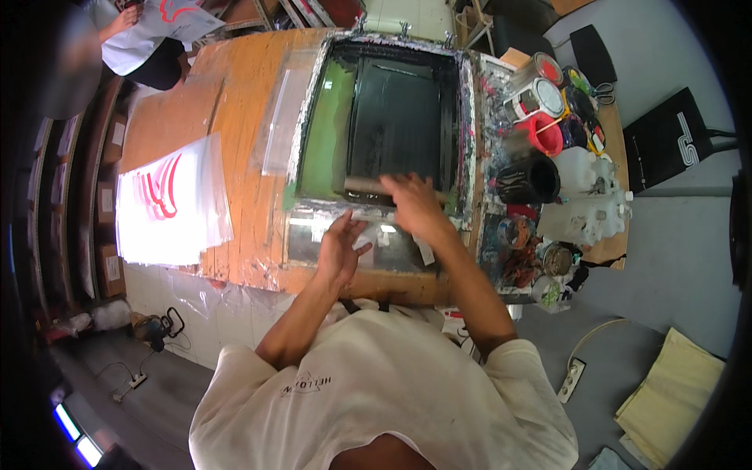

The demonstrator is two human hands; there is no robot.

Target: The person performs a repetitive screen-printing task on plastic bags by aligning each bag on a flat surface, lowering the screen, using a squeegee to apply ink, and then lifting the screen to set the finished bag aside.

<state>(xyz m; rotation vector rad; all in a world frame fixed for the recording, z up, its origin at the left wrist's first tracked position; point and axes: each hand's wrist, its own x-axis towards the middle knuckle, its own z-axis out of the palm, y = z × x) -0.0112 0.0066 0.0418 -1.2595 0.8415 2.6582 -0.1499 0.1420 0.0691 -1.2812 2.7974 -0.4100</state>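
My right hand (413,205) is closed around a squeegee with a wooden handle (366,186). The squeegee lies across the near end of a printing screen, on its dark inked mesh (395,117). A green stencil strip (327,129) shows along the left side of the mesh. The screen's ink-stained frame (468,117) lies flat on the wooden table. My left hand (338,252) is just in front of the frame's near edge, fingers apart and reaching toward it. I see nothing in that hand; whether its fingertips touch the frame cannot be told.
Sheets printed in red (164,205) are stacked on the table's left. Ink cans (539,98), a black container (529,178) and translucent jugs (587,211) crowd the right side. Shelves (94,172) stand at left. Another person's hand (125,17) holds a printed sheet at upper left.
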